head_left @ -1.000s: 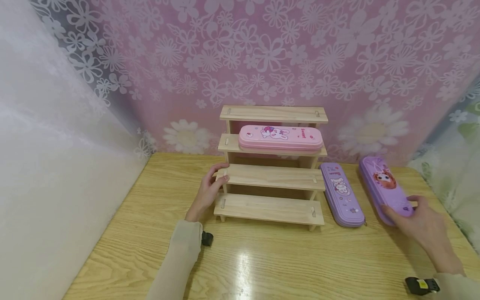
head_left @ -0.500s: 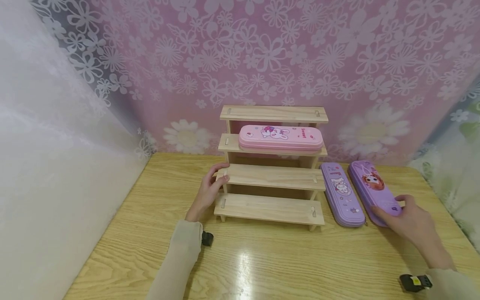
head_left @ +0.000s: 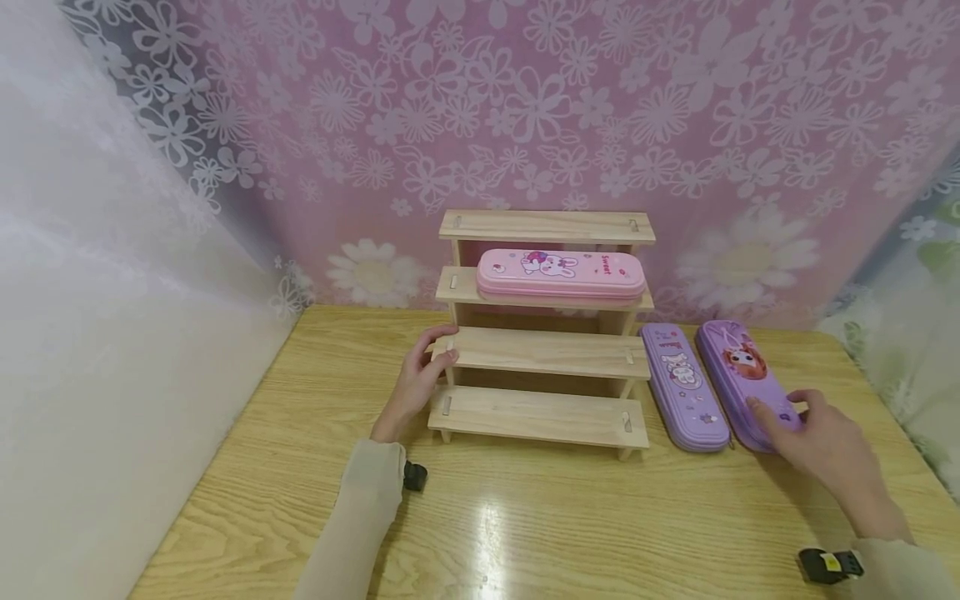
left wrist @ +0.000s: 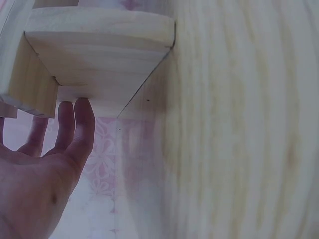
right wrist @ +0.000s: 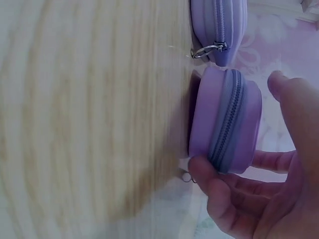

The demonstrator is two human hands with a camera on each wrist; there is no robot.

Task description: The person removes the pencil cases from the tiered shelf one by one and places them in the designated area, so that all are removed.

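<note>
A four-step wooden display rack point(head_left: 540, 350) stands on the table. My left hand point(head_left: 416, 379) holds the left end of its second step from the bottom, with the thumb at the front and fingers behind; in the left wrist view, fingertips point(left wrist: 82, 107) reach under the wood. A pink pencil case point(head_left: 561, 273) with a rabbit lies on the third step. Right of the rack lie two purple pencil cases. My right hand point(head_left: 828, 442) is at the near end of the doll-printed one point(head_left: 746, 375). Its fingers touch that case's side, while the thumb point(right wrist: 284, 84) hovers apart from it.
The other purple pencil case point(head_left: 684, 387), printed with a white character, lies between the rack and the doll-printed case, almost parallel to it. A pink flowered curtain point(head_left: 540, 108) hangs behind the wooden table point(head_left: 337, 350). Pale fabric hangs at both sides.
The doll-printed pencil case has slid left, close beside the other purple case, and lies still. My right thumb has lifted off its edge. The left hand and rack have not moved.
</note>
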